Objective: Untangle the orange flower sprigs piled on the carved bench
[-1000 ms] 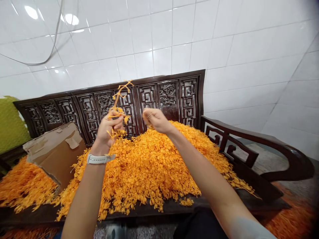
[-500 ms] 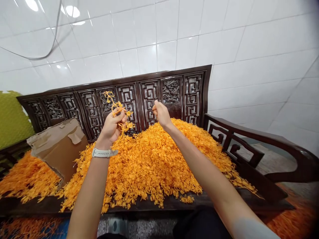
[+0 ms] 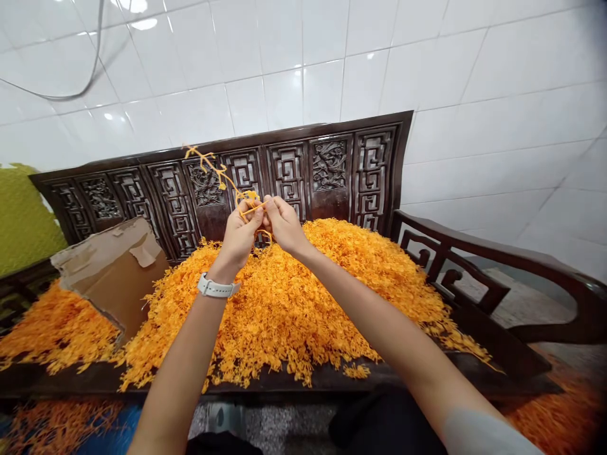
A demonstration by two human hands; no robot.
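A big heap of orange plastic strands [image 3: 294,303] covers the seat of a dark carved wooden bench [image 3: 332,164]. My left hand [image 3: 241,232], with a white watch [image 3: 215,287] on the wrist, is raised over the heap and closed on a small cluster of orange strands [image 3: 222,177] that sticks up and to the left. My right hand [image 3: 283,222] touches the left one, its fingers pinched on the same cluster at its lower end.
A torn cardboard box [image 3: 111,272] lies on the bench's left part, with more orange strands [image 3: 52,335] beside it. A green cushion [image 3: 23,221] is at the far left. The bench's curved armrest [image 3: 497,278] runs along the right. White tiled wall behind.
My right hand moved left from beside the cluster and joined the left hand on it. The left hand shifted slightly right with the strands. The view tilted down a little.
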